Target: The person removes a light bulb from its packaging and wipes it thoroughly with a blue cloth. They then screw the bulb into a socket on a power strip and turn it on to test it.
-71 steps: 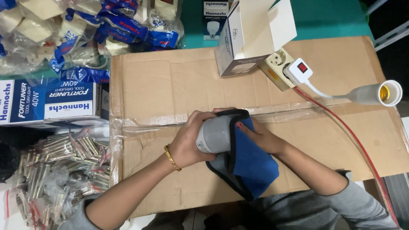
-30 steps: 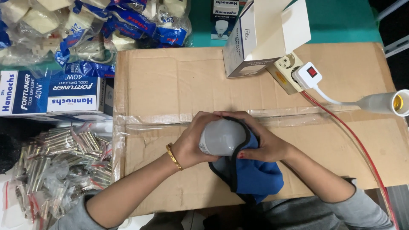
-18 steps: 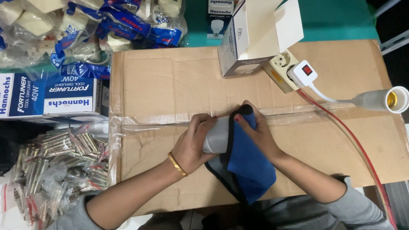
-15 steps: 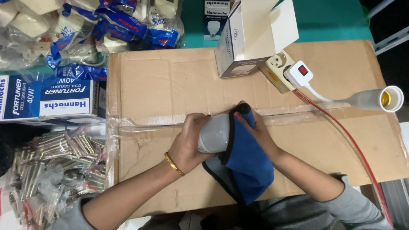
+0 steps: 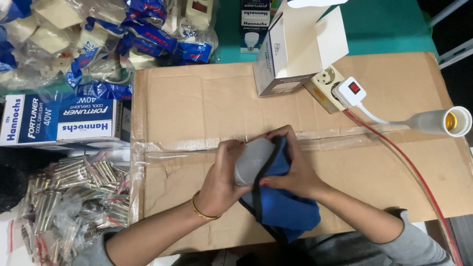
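Both hands meet mid-worktop on one pale grey, rounded plastic bulb (image 5: 252, 160): left hand (image 5: 224, 180) cups its near-left side, right hand (image 5: 290, 170) presses a blue cloth (image 5: 288, 209) over its right, long axis tilted up-right.

The grey bulb (image 5: 252, 160) is mostly hidden by both hands and the blue cloth (image 5: 286, 207); its base is unseen
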